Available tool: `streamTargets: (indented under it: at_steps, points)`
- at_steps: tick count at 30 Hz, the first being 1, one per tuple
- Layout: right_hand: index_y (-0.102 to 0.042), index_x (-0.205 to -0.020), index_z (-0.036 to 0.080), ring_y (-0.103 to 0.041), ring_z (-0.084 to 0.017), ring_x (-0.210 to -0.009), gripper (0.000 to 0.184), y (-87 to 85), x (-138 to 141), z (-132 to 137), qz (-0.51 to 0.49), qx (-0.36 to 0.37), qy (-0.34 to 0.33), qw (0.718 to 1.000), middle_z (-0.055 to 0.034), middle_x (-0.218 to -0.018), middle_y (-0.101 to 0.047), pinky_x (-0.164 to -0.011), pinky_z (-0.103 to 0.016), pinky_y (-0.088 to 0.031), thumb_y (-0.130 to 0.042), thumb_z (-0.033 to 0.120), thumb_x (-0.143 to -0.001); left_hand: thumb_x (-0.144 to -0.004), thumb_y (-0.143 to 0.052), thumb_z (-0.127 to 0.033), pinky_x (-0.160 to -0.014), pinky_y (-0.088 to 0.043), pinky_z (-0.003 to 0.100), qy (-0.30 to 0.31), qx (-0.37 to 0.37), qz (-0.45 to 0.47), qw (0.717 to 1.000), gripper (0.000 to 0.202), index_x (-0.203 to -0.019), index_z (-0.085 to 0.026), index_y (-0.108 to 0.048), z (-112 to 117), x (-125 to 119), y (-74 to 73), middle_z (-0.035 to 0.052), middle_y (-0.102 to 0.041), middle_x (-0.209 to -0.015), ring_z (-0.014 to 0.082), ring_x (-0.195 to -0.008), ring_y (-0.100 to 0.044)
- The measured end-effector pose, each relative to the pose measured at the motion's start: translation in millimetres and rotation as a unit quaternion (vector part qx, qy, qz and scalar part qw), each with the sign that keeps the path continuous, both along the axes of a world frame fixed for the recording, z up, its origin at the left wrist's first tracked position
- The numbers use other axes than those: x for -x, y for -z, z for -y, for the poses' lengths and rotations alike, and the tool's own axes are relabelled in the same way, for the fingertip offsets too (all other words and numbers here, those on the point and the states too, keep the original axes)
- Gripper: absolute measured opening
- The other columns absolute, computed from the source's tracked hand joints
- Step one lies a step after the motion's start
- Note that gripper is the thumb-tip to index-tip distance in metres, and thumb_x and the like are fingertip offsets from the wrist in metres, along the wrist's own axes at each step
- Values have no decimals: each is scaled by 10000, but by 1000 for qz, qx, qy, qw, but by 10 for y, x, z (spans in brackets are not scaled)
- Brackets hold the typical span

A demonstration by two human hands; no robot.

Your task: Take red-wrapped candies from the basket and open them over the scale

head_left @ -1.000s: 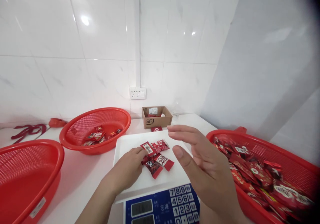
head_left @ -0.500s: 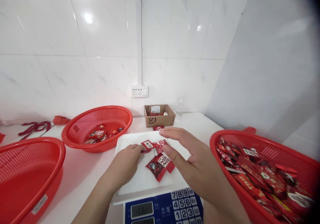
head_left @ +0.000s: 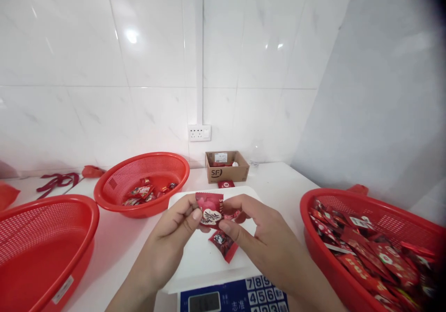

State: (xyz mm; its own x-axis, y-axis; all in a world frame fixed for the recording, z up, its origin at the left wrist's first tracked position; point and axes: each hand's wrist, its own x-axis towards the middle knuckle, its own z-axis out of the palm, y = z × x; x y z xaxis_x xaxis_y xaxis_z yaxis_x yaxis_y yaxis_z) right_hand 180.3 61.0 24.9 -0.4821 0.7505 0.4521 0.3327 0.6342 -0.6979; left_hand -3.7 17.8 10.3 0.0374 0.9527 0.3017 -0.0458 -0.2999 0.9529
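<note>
Above the white scale pan (head_left: pixel 188 270), my left hand (head_left: pixel 167 237) pinches a red snack packet (head_left: pixel 211 212) between thumb and fingers. My right hand (head_left: pixel 261 228) grips that packet's right side; another red patterned packet (head_left: pixel 232 213) shows behind its fingers. Below the hands, a dark red packet (head_left: pixel 223 244) lies on the pan. The scale's blue keypad panel (head_left: pixel 233 298) juts toward me, its display (head_left: pixel 204 302) partly cut off by the frame edge.
At right stands a red basket (head_left: pixel 308 209) heaped with packets. Two more red baskets are at left: the far one (head_left: pixel 101 195) holds some packets, the near one (head_left: pixel 80 219) shows a bare bottom. Behind the scale sit a cardboard box (head_left: pixel 227 174) and a red packet (head_left: pixel 226 184).
Both hands have come together and lifted packets off the pan. The right hand, spread open before, has closed on them. The dark red packet stays on the pan.
</note>
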Motion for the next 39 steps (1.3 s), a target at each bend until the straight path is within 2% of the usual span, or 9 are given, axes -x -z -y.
streamTargets:
  at_steps: [3, 7, 11, 16, 20, 23, 28, 33, 39]
  points:
    - [-637, -862, 222, -624, -153, -695, 151, -6, 25, 46, -15, 4, -13, 1000, 4, -789, -693, -566, -234, -487, -557, 326, -936, -960, -568, -367, -800, -474, 239, 8, 7, 3, 1000, 177, -1042, -296, -708, 54, -56, -25, 0, -633, -874, 154, -840, -540]
    - [-614, -776, 216, -587, -141, -631, 169, -26, 29, 77, -14, 17, -16, 1000, 24, -686, -653, -540, -228, -440, -562, 290, -920, -944, -587, -397, -880, -477, 274, -8, -9, -47, 999, 189, -1066, -301, -695, 96, -94, -69, 8, -665, -981, 176, -934, -571]
    - [-596, -744, 208, -579, -147, -658, 194, -46, 30, 73, 13, 41, -45, 998, 21, -709, -656, -579, -248, -427, -571, 294, -916, -913, -627, -400, -784, -505, 282, -40, -23, -54, 997, 166, -919, -248, -692, 103, -80, -66, 11, -666, -896, 183, -847, -598]
    - [-620, -873, 214, -577, -158, -707, 291, -27, 29, 88, 2, 61, -75, 995, 7, -800, -666, -610, -259, -426, -551, 488, -944, -911, -636, -369, -729, -494, 259, -39, -30, -34, 998, 166, -817, -237, -671, 120, -93, -57, -6, -648, -808, 166, -793, -609]
    - [-573, -764, 190, -513, -158, -631, 521, 11, 30, 99, 20, 38, -61, 997, -6, -710, -616, -546, -261, -356, -469, 680, -907, -904, -639, -388, -667, -475, 250, -29, -42, -52, 997, 224, -759, -220, -668, 158, -161, -67, -2, -630, -757, 158, -731, -577]
    - [-566, -732, 182, -497, -155, -627, 602, 26, 31, 102, 21, 18, -73, 997, -9, -688, -596, -554, -259, -342, -403, 736, -899, -900, -630, -437, -637, -458, 257, -26, -43, -47, 998, 281, -746, -202, -633, 177, -197, -58, -1, -595, -722, 158, -694, -541]
    - [-520, -679, 181, -469, -128, -602, 571, 3, 34, 107, 4, 22, -99, 995, 10, -653, -551, -552, -238, -329, -412, 680, -935, -948, -535, -476, -638, -429, 257, 7, -25, -76, 997, 316, -794, -202, -561, 154, -197, -28, -8, -553, -744, 152, -701, -503]
    - [-443, -659, 187, -437, -113, -592, 527, 4, 46, 94, -18, 12, -116, 993, 33, -636, -498, -552, -238, -310, -416, 608, -974, -988, -482, -417, -664, -428, 234, 29, -27, -88, 995, 286, -811, -212, -577, 145, -200, -29, -22, -521, -751, 139, -702, -477]
    - [-529, -744, 188, -458, -141, -607, 480, 36, 38, 81, 6, 61, -72, 995, 8, -678, -558, -547, -253, -333, -517, 642, -901, -958, -552, -418, -707, -456, 202, -20, -40, -14, 999, 246, -839, -222, -643, 135, -202, -47, -18, -595, -769, 134, -749, -515]
